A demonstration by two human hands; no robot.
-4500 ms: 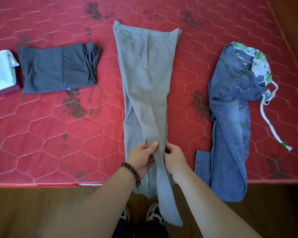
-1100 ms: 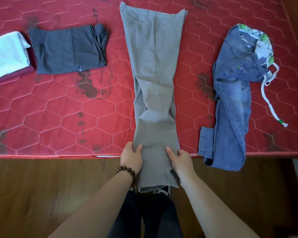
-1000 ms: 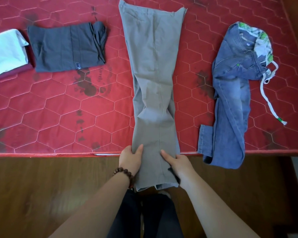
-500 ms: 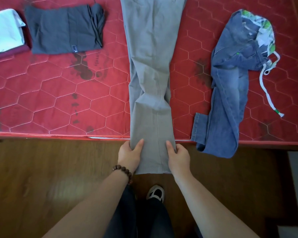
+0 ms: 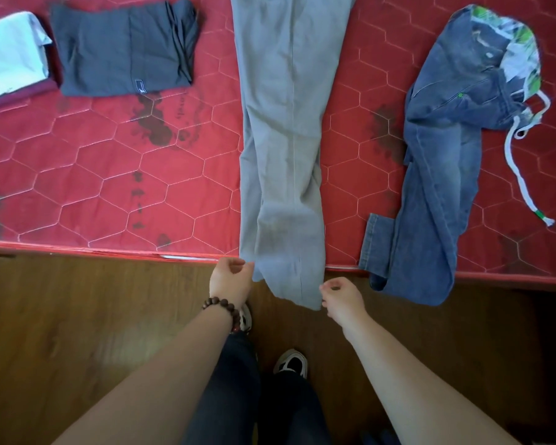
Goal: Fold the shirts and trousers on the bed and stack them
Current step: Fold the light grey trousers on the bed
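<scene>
Now red quilted mattress, wood floor below; grey trousers overhang edge, L hand & R hand pinch hem corners

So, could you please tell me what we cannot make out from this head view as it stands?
- Grey trousers: the waistband is cut off by the top edge.
- White folded garment: its left part runs past the left edge.
- Left hand and right hand: both pinch at the trouser hem, but the curled fingers hide the contact.
- Dark folded garment: its small label is too small to read.
</scene>
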